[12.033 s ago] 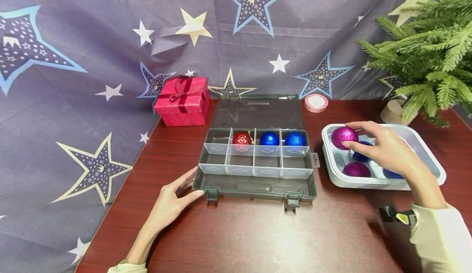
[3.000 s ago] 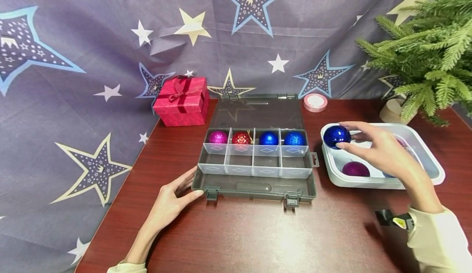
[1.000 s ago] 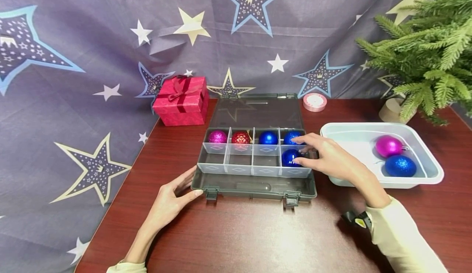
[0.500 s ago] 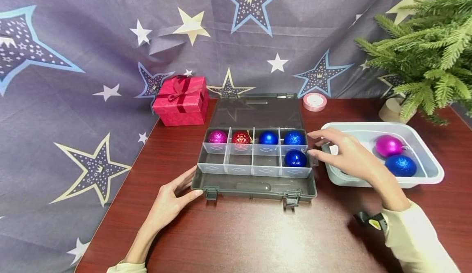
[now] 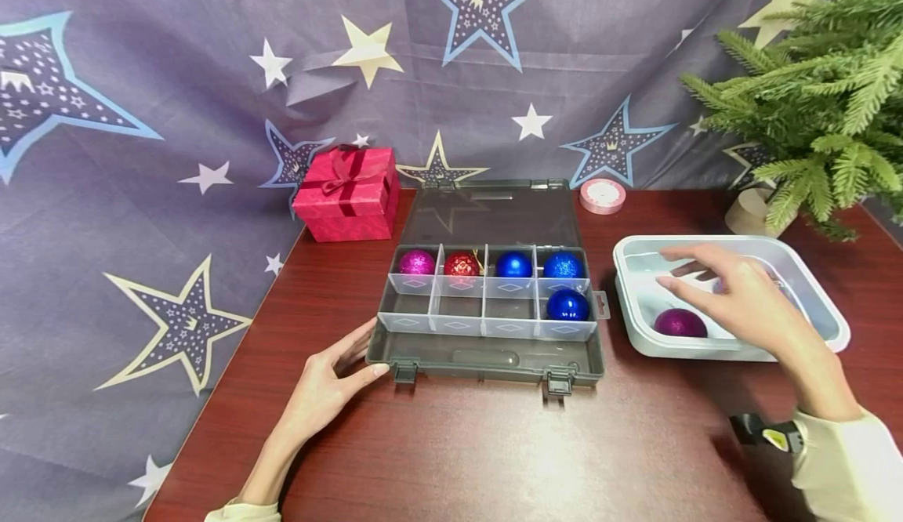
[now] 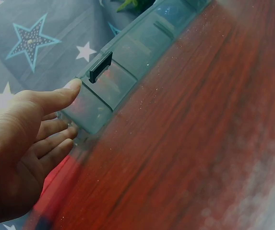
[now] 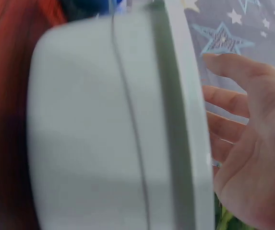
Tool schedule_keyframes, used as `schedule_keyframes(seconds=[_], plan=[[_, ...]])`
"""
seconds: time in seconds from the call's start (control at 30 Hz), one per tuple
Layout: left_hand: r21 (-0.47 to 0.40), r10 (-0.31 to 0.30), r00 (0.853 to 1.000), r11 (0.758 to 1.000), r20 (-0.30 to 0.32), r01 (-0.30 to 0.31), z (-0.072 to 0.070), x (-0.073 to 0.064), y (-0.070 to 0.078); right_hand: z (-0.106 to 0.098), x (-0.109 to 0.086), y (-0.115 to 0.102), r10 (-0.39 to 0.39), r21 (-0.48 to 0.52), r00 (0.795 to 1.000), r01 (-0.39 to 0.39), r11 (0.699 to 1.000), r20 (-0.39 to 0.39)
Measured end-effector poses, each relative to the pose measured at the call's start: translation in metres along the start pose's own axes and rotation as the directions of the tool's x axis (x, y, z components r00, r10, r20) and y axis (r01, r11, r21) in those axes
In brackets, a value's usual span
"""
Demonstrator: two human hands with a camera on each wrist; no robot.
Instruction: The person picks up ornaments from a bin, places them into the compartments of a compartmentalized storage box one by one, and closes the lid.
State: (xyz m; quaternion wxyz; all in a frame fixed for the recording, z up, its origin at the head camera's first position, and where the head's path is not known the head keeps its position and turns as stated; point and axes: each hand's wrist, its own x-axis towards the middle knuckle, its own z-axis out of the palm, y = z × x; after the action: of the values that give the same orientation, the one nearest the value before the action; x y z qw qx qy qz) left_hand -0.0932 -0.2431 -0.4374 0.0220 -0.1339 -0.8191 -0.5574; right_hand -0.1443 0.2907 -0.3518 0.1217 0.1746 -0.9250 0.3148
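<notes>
My left hand (image 5: 328,385) rests at the front left corner of a dark translucent compartment box (image 5: 487,352), thumb at the front edge, fingers along the side. Its lid (image 5: 494,212) lies back. The back row holds a magenta glitter bauble (image 5: 417,262), a red bauble (image 5: 462,264), a matte blue bauble (image 5: 514,265) and a blue glitter bauble (image 5: 563,265). A shiny dark blue bauble (image 5: 567,305) sits in the second row's right compartment. Above the white tub (image 5: 635,340), my right hand (image 5: 751,299) holds nothing, fingers spread. A purple bauble (image 5: 680,323) lies in the tub; my hand hides others.
A red gift box (image 5: 349,197) stands at the back left. Behind the compartment box lies a pink ribbon roll (image 5: 603,196). An artificial fir tree (image 5: 832,106) overhangs the back right, and a star-patterned cloth (image 5: 233,138) closes off the back.
The magenta glitter bauble, then the shiny dark blue one, went from the tub into the compartment box. My right hand has let go and moved right, back over the tub. My left hand stays put.
</notes>
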Motion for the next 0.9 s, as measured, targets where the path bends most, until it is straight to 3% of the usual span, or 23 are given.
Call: schedule_keyframes(seconds=[0.4, 0.53, 0.9], plan=[[0.0, 0.0, 1.0, 1.0, 0.001, 0.0, -0.001, -0.001, 0.0, -0.022, -0.021, 0.05, 0.083, -0.08, 0.994, -0.089, 0.993, -0.075], [0.002, -0.004, 1.0, 1.0, 0.0, 0.004, -0.001, -0.001, 0.001, -0.03, -0.024, 0.056, 0.124, -0.125, 0.99, -0.132, 0.983, -0.069], [0.0, -0.01, 1.0, 1.0, 0.002, 0.01, -0.001, -0.001, 0.001, -0.032, -0.024, 0.065, 0.11, -0.256, 0.993, -0.119, 0.959, -0.049]])
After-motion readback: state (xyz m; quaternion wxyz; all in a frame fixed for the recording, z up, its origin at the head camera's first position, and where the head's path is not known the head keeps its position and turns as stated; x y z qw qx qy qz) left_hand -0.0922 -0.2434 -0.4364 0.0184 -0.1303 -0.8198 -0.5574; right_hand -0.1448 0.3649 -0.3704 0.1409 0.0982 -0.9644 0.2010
